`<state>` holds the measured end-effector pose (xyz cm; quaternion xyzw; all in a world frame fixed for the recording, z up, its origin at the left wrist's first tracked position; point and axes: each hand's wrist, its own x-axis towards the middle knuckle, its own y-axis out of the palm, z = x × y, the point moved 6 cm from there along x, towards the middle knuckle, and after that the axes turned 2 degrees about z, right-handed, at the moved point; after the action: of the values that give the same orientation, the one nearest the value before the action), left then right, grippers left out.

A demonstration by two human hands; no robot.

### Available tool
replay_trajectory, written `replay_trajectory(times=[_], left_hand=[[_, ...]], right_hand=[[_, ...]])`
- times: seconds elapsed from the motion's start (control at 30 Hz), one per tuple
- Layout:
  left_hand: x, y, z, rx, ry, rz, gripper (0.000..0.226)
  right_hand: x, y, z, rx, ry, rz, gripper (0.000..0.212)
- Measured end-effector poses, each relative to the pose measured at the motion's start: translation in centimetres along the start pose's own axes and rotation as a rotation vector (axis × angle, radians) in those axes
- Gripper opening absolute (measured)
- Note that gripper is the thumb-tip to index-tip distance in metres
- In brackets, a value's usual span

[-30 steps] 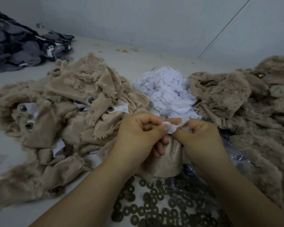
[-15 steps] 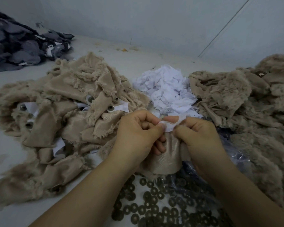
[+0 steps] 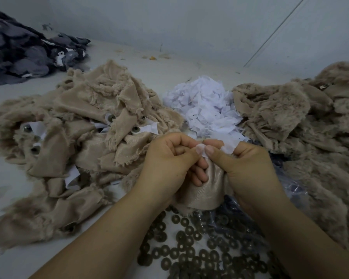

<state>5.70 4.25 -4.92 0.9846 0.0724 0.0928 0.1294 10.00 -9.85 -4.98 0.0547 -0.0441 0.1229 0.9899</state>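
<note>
My left hand (image 3: 165,160) and my right hand (image 3: 244,164) meet at the centre of the view, thumbs pressed together. Between them they grip a beige plush fabric piece (image 3: 206,188), its smooth backing facing me, and pinch a small white fabric patch (image 3: 228,147) on top of it. The left thumb tip covers the spot where the patch meets the fabric, so what lies under it is hidden.
A heap of beige plush pieces (image 3: 85,137) with plastic eyes and white patches lies at left. White patches (image 3: 204,107) are piled behind my hands. More plush (image 3: 310,127) lies at right. Dark round washers (image 3: 189,248) spread below; dark fabric (image 3: 18,51) sits far left.
My hands stayed in place. The thumbs drew closer together over the white patch, and the patch now sticks out more toward the right hand.
</note>
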Motion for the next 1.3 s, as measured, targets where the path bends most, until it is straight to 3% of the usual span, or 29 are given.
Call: replay_trajectory(times=[0.37, 0.5, 0.6, 0.67, 0.77, 0.83, 0.87, 0.93, 1.03, 1.1, 1.3], left_hand=[[-0.3, -0.1, 0.2, 0.112, -0.052, -0.058, 0.015], [-0.2, -0.5, 0.1, 0.34, 0.012, -0.114, 0.017], [0.0, -0.7, -0.4, 0.579, 0.11, -0.152, 0.017], [0.1, -0.8, -0.5, 0.635, 0.095, -0.138, 0.016], [0.3, -0.9, -0.7, 0.613, -0.022, -0.076, 0.015], [0.4, -1.2, -1.5, 0.67, -0.065, -0.009, 0.014], [0.5, -1.4, -2.2, 0.726, -0.078, 0.036, 0.014], [0.4, -2.1, -3.4, 0.878, -0.114, 0.172, 0.017], [-1.1, -2.7, -3.1, 1.117, -0.276, 0.48, 0.017], [-2.3, -2.9, -2.2, 1.246, -0.307, 0.59, 0.016], [-4.0, -1.9, -0.4, 1.352, -0.189, 0.573, 0.015]], right_hand=[[0.0, 0.0, -0.2, 0.008, 0.006, -0.057, 0.011], [-0.2, -0.1, -0.1, -0.114, -0.012, -0.084, 0.004], [-0.3, -0.1, -0.2, -0.211, -0.021, -0.088, 0.026], [-0.2, -0.1, 0.0, -0.236, -0.038, -0.074, 0.009], [-0.3, 0.2, 0.3, -0.266, -0.052, -0.043, 0.016], [-0.3, 0.0, 0.0, -0.295, -0.024, -0.053, 0.008], [-0.3, 0.0, 0.0, -0.306, -0.028, -0.067, 0.021], [-0.3, -0.1, 0.0, -0.307, -0.006, -0.086, 0.032], [-0.4, 0.2, 0.1, -0.285, 0.036, -0.08, 0.03], [-0.4, 0.2, -0.1, -0.315, 0.04, -0.069, 0.029], [-0.6, 0.3, 0.4, -0.358, -0.005, -0.09, 0.012]])
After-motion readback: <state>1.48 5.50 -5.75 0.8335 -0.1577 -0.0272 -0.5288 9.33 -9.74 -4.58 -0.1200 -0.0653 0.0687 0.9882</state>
